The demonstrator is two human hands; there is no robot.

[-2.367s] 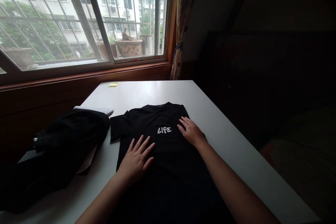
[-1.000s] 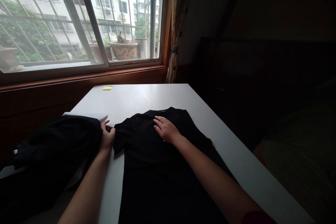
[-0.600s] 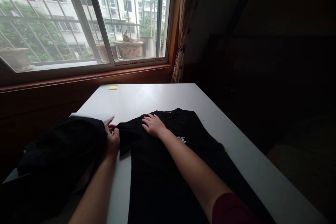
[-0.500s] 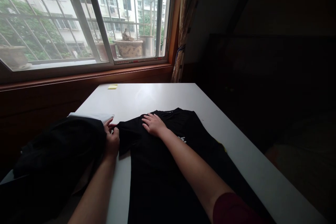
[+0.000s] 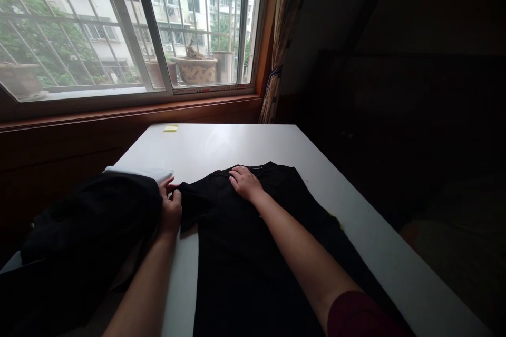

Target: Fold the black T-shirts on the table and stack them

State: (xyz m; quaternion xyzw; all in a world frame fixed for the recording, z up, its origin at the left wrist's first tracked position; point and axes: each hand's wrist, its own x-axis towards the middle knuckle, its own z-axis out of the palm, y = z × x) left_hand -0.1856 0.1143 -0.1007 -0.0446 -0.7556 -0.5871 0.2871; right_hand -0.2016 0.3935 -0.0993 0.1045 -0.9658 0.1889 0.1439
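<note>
A black T-shirt [image 5: 233,258] lies spread on the white bench [image 5: 229,143], its collar toward the window [image 5: 130,26]. The left hand [image 5: 171,209] pinches the sleeve's end; the right hand [image 5: 245,183], fingers loosely extended, rests palm-down near the collar. Beside the left forearm sits a dark heap [image 5: 90,216], probably clothes, too dim to tell.

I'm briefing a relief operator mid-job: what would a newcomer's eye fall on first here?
Probably the bright barred window at upper left, with a patterned flowerpot beyond it. Next comes the black T-shirt spread on the white table, the left hand at its sleeve and the right hand lying near the collar. A heap of black fabric fills the lower left.
</note>
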